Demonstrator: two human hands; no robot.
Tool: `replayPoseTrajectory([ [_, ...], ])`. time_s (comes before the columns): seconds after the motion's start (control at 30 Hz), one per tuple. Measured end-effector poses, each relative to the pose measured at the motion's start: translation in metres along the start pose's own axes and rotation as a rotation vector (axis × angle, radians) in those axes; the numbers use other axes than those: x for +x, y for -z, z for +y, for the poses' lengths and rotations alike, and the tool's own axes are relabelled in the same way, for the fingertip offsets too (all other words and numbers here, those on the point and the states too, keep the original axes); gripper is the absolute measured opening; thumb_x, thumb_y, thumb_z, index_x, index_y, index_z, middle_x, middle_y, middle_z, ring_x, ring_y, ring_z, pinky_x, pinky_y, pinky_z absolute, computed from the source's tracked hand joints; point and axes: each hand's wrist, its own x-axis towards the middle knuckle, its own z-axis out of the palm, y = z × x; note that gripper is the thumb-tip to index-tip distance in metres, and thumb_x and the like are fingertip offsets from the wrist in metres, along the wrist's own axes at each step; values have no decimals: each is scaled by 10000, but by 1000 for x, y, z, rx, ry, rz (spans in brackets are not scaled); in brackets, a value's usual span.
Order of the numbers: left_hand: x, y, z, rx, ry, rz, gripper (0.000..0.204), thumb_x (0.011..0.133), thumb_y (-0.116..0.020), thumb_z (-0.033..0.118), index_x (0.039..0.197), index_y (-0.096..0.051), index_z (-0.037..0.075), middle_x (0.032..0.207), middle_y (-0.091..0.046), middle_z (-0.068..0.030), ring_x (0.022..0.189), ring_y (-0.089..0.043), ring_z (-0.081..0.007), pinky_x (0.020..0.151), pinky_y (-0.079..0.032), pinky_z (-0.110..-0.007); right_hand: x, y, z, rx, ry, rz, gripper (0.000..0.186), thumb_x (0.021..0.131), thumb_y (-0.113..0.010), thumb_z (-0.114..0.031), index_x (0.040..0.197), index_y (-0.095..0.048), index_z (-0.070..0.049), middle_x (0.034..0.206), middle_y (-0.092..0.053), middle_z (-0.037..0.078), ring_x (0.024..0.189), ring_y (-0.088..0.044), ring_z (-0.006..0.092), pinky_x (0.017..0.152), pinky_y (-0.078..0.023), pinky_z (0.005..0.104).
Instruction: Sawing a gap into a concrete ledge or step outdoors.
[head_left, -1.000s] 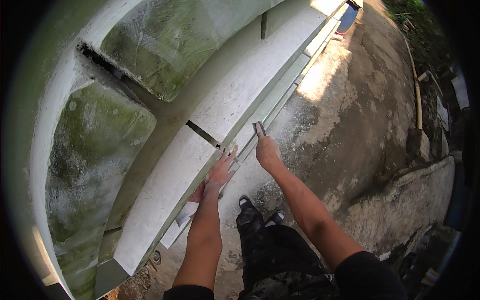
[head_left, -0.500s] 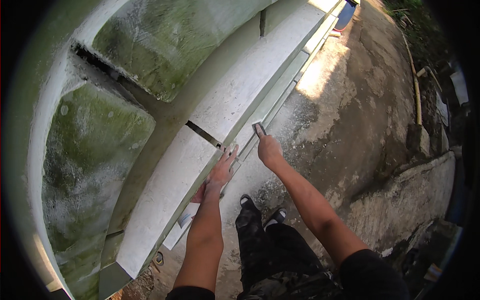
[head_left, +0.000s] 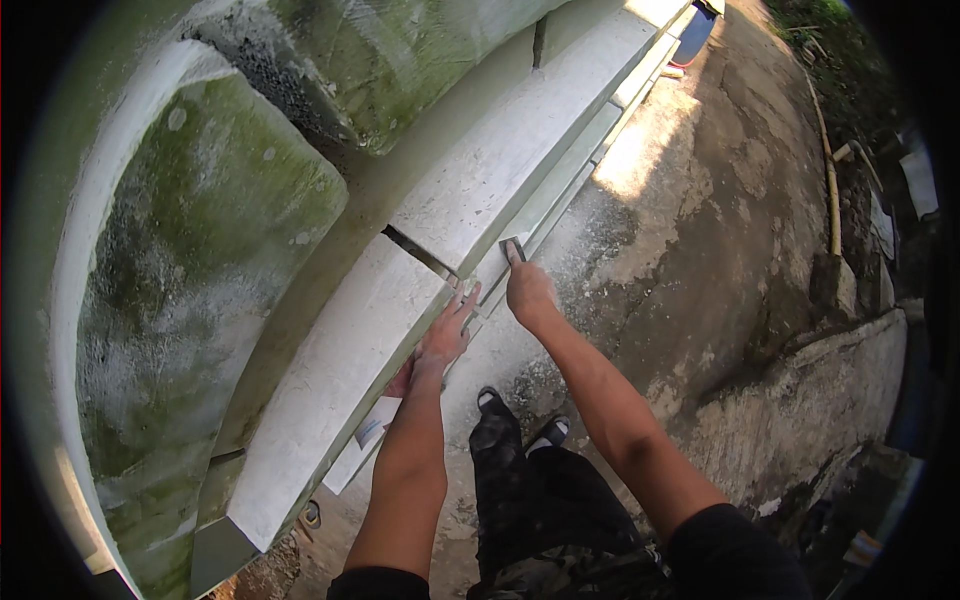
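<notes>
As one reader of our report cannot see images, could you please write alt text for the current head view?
A person's right hand holds a small dark tool at a narrow pale ledge, while the left hand lies open by the edge of a white slab. White powder dusts the ground below.

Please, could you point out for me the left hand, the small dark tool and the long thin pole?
Left hand [head_left: 443, 341]: head view, on the back of the hand.
Small dark tool [head_left: 505, 248]: head view, on its exposed dark surface.
Long thin pole [head_left: 834, 205]: head view, on its lower half.
</notes>
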Motion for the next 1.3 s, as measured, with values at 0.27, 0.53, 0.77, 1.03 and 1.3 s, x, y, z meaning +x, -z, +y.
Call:
replayPoseTrajectory([
  [0.27, 1, 7, 8, -68, -35, 16, 843, 704, -596, 17, 1404, -191, 257, 1467, -108, -122, 1351, -94, -306, 1102, -134, -404, 8, 5, 1, 22, 38, 48, 621, 804, -436, -21, 1372, -297, -231, 928, -611, 216, 861, -616, 358, 744, -499, 447],
  [0.53, -1, -4, 0, 14, -13, 44, 882, 667, -668, 114, 1397, -205, 287, 1487, -65, 4, 1355, -122, -226, 1032, -277, -432, -10, 0, -9, -50, 69, -51, 634, 804, -461, -35, 1378, -283, -236, 942, -626, 180, 873, -623, 328, 729, -511, 414],
  [0.77, -2, 5, 7, 27, 25, -5, 863, 669, -661, 110, 1391, -225, 291, 1486, -72, 14, 1357, -119, -224, 1031, -270, -445, -8, -9, -3, -21, 100, -35, 649, 783, -454, -15, 1378, -283, -210, 914, -616, 217, 853, -618, 357, 721, -504, 439],
  [1.03, 3, -1, 5, 34, -14, -1, 852, 663, -654, 117, 1392, -232, 244, 1481, -86, -24, 1341, -154, -256, 1073, -223, -417, 3, -24, 17, 258, 200, 27, 531, 814, -507, -117, 1311, -338, -37, 824, -625, 208, 813, -637, 300, 688, -514, 379],
  [1.3, 0, 2, 3, -66, 26, -36, 906, 691, -647, 73, 1410, -139, 288, 1450, -160, -130, 1330, -121, -367, 1067, -211, -458, -12, -9, 27, 981, 10, -274, 199, 825, -519, -131, 791, -506, 64, 611, -568, 135, 462, -589, 209, 377, -458, 344],
])
